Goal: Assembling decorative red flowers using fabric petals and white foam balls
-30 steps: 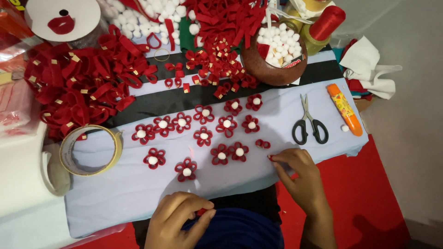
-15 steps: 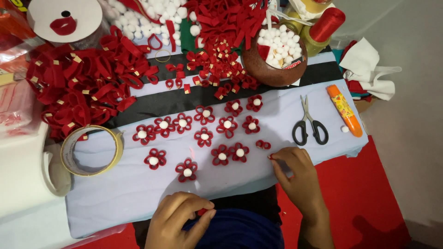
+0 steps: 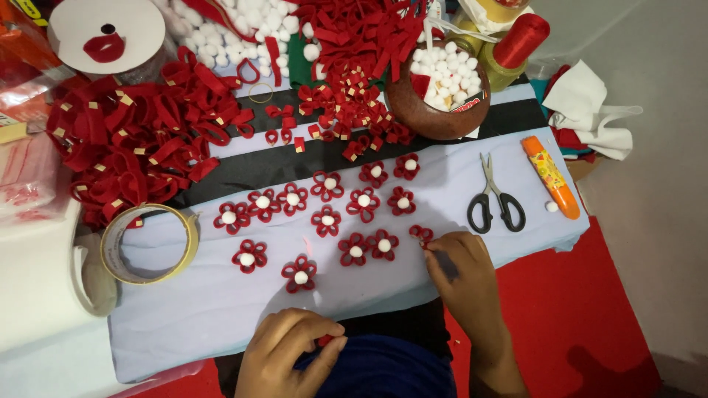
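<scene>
Several red felt flowers with white pompom centres (image 3: 327, 218) lie in rows on a pale lilac cloth (image 3: 192, 317). My right hand (image 3: 459, 269) rests on the cloth at the right end of the rows, fingertips touching a small red felt flower without a white centre (image 3: 421, 234); a dark patch shows on the back of the hand. My left hand (image 3: 289, 355) is low at the near edge, above dark blue fabric (image 3: 383, 372), its fingers pinched on a small red felt piece (image 3: 325, 340).
A roll of tape (image 3: 150, 244) lies at the left. Black-handled scissors (image 3: 495, 199) and an orange glue tube (image 3: 551, 177) lie at the right. A brown bowl of white pompoms (image 3: 441, 88) and heaps of red felt loops (image 3: 140, 140) fill the back.
My right hand has crept slightly up and left toward the small red flower. My left hand has hardly moved.
</scene>
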